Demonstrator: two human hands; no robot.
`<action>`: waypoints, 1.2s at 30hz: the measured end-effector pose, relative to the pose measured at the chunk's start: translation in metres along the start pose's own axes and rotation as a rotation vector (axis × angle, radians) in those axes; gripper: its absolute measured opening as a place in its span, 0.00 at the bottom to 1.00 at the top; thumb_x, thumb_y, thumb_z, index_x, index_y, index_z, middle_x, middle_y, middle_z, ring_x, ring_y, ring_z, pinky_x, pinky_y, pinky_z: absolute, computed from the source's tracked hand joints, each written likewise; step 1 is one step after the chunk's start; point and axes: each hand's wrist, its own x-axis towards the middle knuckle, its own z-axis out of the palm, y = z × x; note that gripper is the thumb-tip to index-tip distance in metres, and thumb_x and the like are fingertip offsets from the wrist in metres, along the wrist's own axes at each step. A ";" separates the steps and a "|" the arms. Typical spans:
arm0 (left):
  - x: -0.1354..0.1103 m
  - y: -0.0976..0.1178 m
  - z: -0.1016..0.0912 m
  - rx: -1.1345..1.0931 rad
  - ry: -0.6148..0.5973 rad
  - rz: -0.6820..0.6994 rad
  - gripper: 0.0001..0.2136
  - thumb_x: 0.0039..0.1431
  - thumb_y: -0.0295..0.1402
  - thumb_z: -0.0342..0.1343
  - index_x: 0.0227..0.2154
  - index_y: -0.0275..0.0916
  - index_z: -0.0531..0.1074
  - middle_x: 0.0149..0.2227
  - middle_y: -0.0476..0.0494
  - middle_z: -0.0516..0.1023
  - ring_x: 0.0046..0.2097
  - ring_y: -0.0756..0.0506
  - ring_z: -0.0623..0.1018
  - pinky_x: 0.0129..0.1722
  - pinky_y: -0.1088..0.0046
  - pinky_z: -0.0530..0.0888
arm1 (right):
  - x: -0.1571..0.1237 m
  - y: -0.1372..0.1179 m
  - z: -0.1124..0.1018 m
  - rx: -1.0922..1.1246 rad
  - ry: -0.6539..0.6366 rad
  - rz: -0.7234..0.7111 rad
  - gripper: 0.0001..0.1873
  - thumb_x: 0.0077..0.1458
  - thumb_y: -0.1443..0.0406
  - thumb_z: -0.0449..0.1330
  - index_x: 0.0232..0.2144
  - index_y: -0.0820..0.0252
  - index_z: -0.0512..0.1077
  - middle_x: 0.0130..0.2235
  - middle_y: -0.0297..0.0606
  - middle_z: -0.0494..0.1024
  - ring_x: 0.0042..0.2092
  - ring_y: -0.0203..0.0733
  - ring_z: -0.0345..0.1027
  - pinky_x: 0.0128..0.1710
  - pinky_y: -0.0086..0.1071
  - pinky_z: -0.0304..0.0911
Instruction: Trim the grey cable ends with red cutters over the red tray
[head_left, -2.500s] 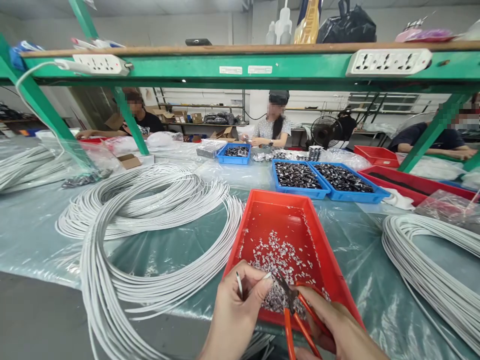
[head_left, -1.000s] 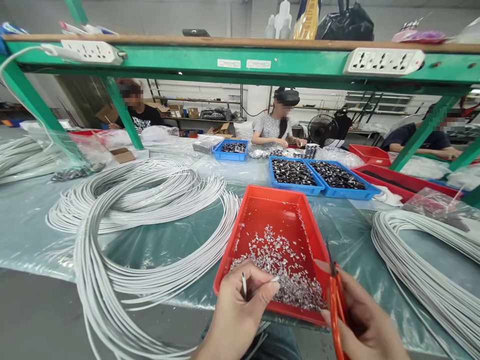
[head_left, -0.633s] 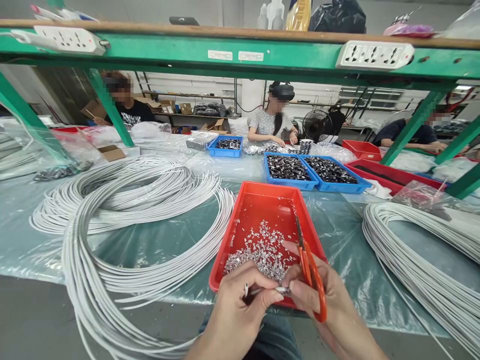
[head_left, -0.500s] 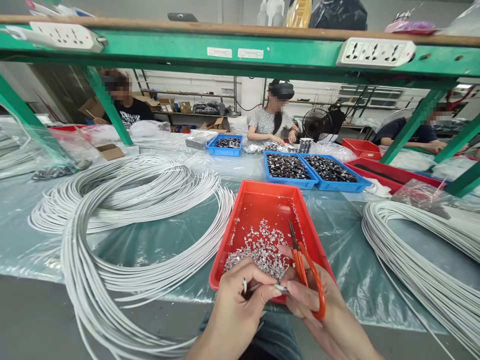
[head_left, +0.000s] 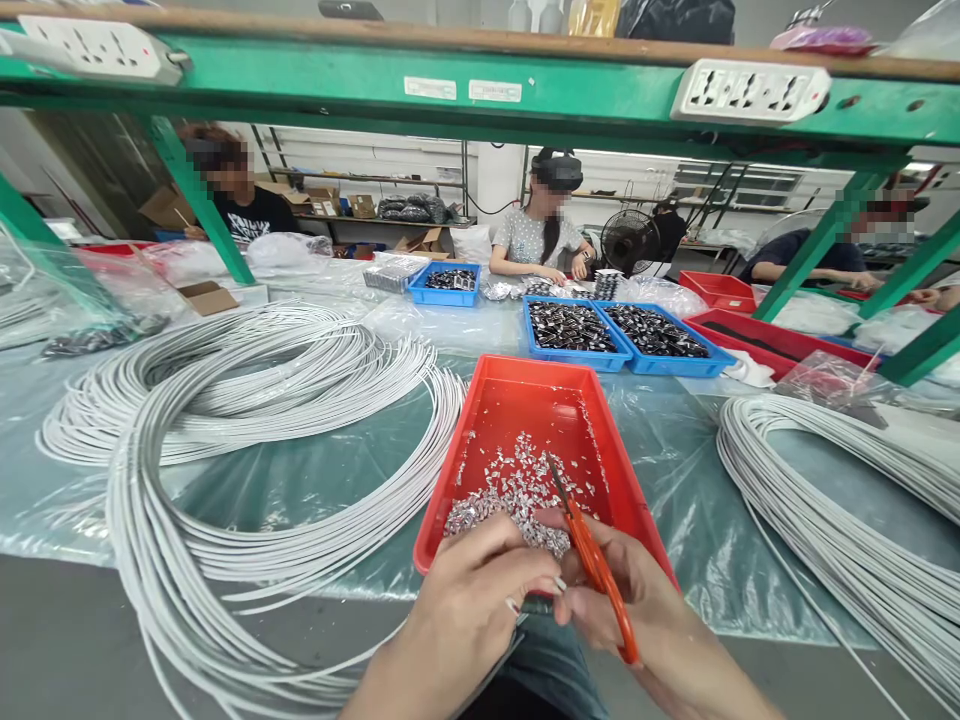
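Note:
My left hand (head_left: 469, 600) is closed in a pinch on a white cable (head_left: 559, 584), whose short tip pokes out by the fingertips. Most of that cable is hidden by the fingers. A pair of scissors (head_left: 600, 560) with orange handles lies in my right hand (head_left: 649, 610), blades pointing up and away. The right thumb and fingertips meet close to the cable tip, nearly touching the left fingers. Both hands are over the near edge of a red tray (head_left: 525, 372), where many small silvery scraps (head_left: 517, 490) are scattered.
Coiled white cables (head_left: 187, 530) cover the left of the table, and another coil (head_left: 825, 520) lies right. Blue trays (head_left: 577, 355) of dark parts stand beyond the red tray. A green shelf beam (head_left: 585, 105) spans overhead. Co-workers sit across the table.
My left hand has turned, so its knuckles now cover more of the cable. The scissors have swung, with their tips further left and the handles seen more edge-on. The view has shifted slightly.

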 end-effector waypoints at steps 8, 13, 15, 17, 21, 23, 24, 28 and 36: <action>0.004 0.005 -0.004 -0.179 0.083 -0.117 0.09 0.57 0.22 0.52 0.28 0.37 0.76 0.25 0.45 0.75 0.26 0.50 0.73 0.27 0.77 0.69 | -0.021 -0.008 -0.039 -0.437 -0.014 -0.316 0.29 0.47 0.56 0.64 0.52 0.51 0.64 0.24 0.30 0.67 0.23 0.35 0.55 0.21 0.29 0.51; 0.003 0.007 -0.006 -0.174 -0.012 -0.090 0.12 0.59 0.22 0.48 0.30 0.37 0.76 0.25 0.43 0.76 0.26 0.49 0.74 0.26 0.75 0.69 | -0.021 -0.010 -0.029 -0.528 0.008 -0.103 0.09 0.44 0.61 0.67 0.23 0.59 0.72 0.16 0.26 0.65 0.17 0.31 0.58 0.18 0.26 0.52; 0.002 0.007 -0.006 -0.124 -0.060 -0.066 0.13 0.59 0.21 0.46 0.31 0.38 0.76 0.25 0.43 0.76 0.26 0.48 0.74 0.27 0.74 0.69 | -0.016 -0.010 -0.021 -0.511 -0.089 -0.038 0.14 0.44 0.58 0.66 0.19 0.61 0.70 0.13 0.24 0.60 0.13 0.28 0.54 0.13 0.23 0.45; 0.000 0.007 -0.006 -0.067 -0.103 -0.037 0.14 0.60 0.22 0.45 0.32 0.39 0.76 0.25 0.43 0.76 0.26 0.48 0.74 0.26 0.72 0.69 | -0.012 -0.011 -0.015 -0.465 -0.187 0.002 0.16 0.47 0.54 0.63 0.21 0.61 0.71 0.12 0.22 0.56 0.12 0.25 0.49 0.11 0.22 0.39; -0.001 0.007 -0.009 0.029 -0.176 0.029 0.14 0.61 0.26 0.45 0.30 0.40 0.76 0.24 0.43 0.75 0.25 0.47 0.72 0.26 0.71 0.66 | -0.008 -0.014 -0.012 -0.398 -0.301 0.036 0.13 0.49 0.56 0.62 0.22 0.59 0.70 0.12 0.20 0.55 0.12 0.25 0.45 0.10 0.22 0.37; 0.000 0.007 -0.011 0.048 -0.228 0.052 0.14 0.62 0.25 0.45 0.30 0.40 0.76 0.25 0.43 0.75 0.26 0.47 0.73 0.27 0.70 0.66 | -0.009 -0.017 -0.013 -0.436 -0.317 0.027 0.12 0.49 0.60 0.63 0.19 0.59 0.67 0.13 0.20 0.55 0.13 0.25 0.44 0.11 0.23 0.36; 0.000 0.007 -0.012 0.051 -0.255 0.059 0.14 0.61 0.25 0.45 0.31 0.40 0.76 0.25 0.43 0.76 0.27 0.46 0.73 0.28 0.70 0.67 | -0.009 -0.018 -0.014 -0.474 -0.326 0.027 0.12 0.49 0.62 0.62 0.18 0.59 0.67 0.14 0.21 0.54 0.14 0.25 0.43 0.12 0.24 0.36; 0.003 0.008 -0.014 0.089 -0.351 0.048 0.14 0.59 0.21 0.47 0.32 0.42 0.76 0.28 0.45 0.78 0.31 0.45 0.76 0.32 0.70 0.67 | -0.012 -0.018 -0.016 -0.641 -0.350 -0.015 0.10 0.49 0.67 0.61 0.18 0.59 0.66 0.18 0.23 0.52 0.20 0.29 0.43 0.17 0.26 0.40; 0.005 0.009 -0.015 -0.129 -0.189 -0.081 0.13 0.59 0.22 0.47 0.28 0.37 0.76 0.25 0.44 0.76 0.27 0.48 0.73 0.28 0.74 0.68 | -0.005 -0.018 -0.015 -0.744 -0.027 -0.237 0.18 0.46 0.74 0.58 0.15 0.56 0.53 0.20 0.24 0.47 0.23 0.32 0.40 0.20 0.28 0.40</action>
